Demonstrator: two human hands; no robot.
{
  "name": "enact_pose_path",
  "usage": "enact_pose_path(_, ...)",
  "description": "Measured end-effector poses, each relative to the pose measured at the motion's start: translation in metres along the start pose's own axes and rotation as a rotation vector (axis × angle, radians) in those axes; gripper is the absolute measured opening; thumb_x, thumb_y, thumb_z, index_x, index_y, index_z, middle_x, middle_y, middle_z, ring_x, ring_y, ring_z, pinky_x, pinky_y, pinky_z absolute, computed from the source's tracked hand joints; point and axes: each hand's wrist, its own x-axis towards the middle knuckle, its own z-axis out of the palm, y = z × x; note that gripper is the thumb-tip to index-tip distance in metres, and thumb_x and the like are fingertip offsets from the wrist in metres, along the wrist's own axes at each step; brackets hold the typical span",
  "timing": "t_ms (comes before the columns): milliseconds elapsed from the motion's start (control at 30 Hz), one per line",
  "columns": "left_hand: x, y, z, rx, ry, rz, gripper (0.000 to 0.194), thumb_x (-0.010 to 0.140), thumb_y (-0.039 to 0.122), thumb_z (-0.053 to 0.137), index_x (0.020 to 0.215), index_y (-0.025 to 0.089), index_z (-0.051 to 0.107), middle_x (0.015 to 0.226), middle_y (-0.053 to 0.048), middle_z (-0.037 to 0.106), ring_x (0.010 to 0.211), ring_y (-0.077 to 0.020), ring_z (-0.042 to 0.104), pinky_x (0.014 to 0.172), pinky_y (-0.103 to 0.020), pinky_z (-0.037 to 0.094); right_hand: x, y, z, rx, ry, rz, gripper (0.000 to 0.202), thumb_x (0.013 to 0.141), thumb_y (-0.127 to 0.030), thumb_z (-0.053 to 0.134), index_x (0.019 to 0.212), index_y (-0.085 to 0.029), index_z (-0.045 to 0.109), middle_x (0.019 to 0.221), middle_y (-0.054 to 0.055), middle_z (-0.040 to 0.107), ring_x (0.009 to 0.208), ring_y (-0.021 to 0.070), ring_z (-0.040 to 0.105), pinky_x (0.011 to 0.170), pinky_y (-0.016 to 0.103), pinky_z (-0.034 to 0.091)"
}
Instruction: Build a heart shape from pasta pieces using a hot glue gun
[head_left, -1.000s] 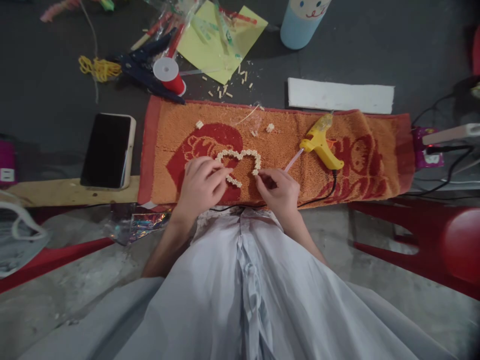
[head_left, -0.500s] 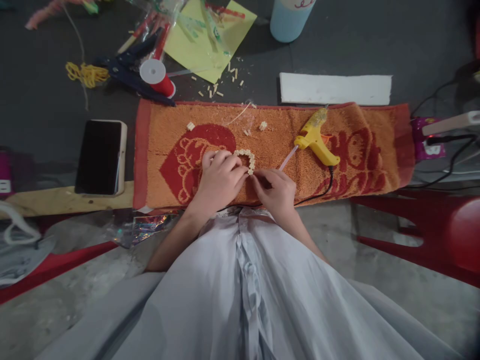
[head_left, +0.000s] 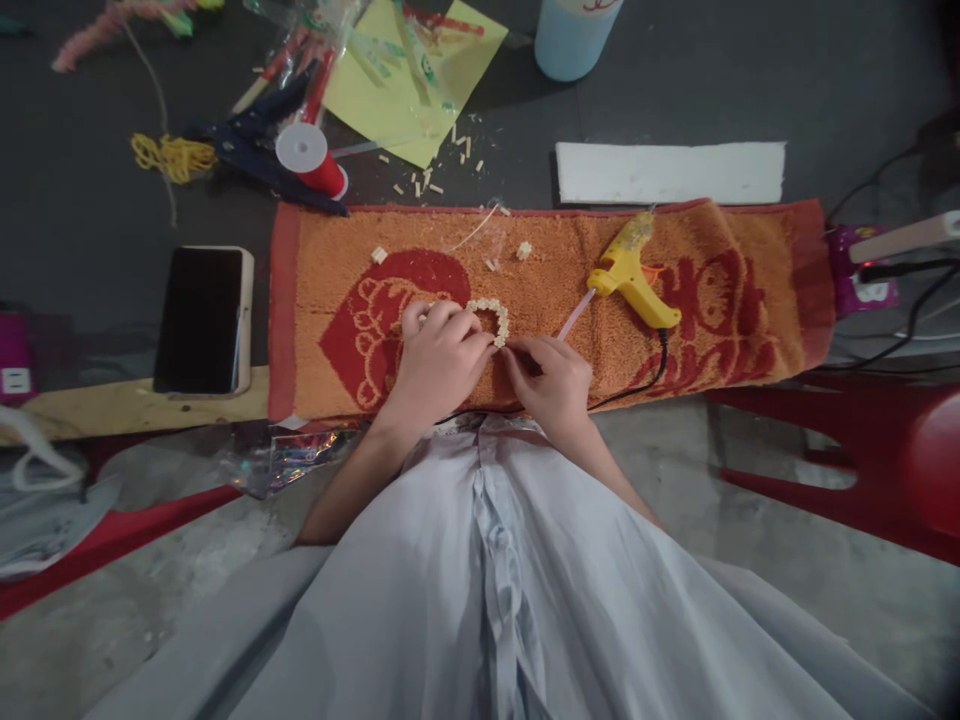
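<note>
- Both hands have barely moved since half a second ago.
- Left hand (head_left: 439,360) lies curled over the bead chain (head_left: 491,315), pinning it on the towel (head_left: 705,300).
- Right hand (head_left: 551,380) pinches the chain's end.

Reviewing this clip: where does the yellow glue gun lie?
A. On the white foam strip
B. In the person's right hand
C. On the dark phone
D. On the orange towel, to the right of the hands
D: the yellow glue gun lies on the orange towel, to the right of both hands and apart from them; the right hand and the left hand are at the curved string of small cream beads.
</note>
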Motion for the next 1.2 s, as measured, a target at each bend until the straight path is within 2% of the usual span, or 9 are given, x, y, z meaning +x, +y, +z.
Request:
enact_pose_path(333, 0.0010, -0.0005, 0.0007, -0.022, 0.013, -0.006, 0.020, 0.095, 0.024, 0.056, 0.084, 0.023, 0.073, 0.091, -0.005, 0.070, 0.099, -0.0240, 0.054, 0.094, -0.051, 0.033, 0.0007, -0.0035, -0.0023, -0.006, -0.013, 0.007, 0.021, 0.093, -0.034, 0.055, 0.088, -0.021, 0.072, 0.079, 0.005, 0.074, 0.070, 0.0173, 0.065, 0.066, 0.030, 0.050)
enact_pose_path(1000, -0.0018, -0.0013, 0.0020, 0.015, 0.031, 0.037, 0.021, 0.095, 0.018, 0.053, 0.090, 0.025, 0.072, 0.091, -0.004, 0.071, 0.100, -0.0230, 0.056, 0.097, -0.051, 0.035, 0.0000, -0.0032, 0.0003, -0.009, 0.013, 0.024, 0.018, 0.091, -0.036, 0.060, 0.084, -0.022, 0.068, 0.077, 0.004, 0.073, 0.069, 0.0173, 0.065, 0.065, 0.029, 0.050)
enact_pose_path(1200, -0.0027, -0.0021, 0.0028, 0.040, 0.050, 0.053, 0.018, 0.095, 0.020, 0.055, 0.092, 0.024, 0.072, 0.093, -0.004, 0.071, 0.101, -0.0230, 0.057, 0.097, -0.051, 0.035, -0.0018, -0.0018, 0.0024, 0.030, 0.052, 0.045, 0.015, 0.091, -0.037, 0.062, 0.092, -0.022, 0.066, 0.081, 0.003, 0.073, 0.070, 0.0168, 0.066, 0.066, 0.029, 0.051)
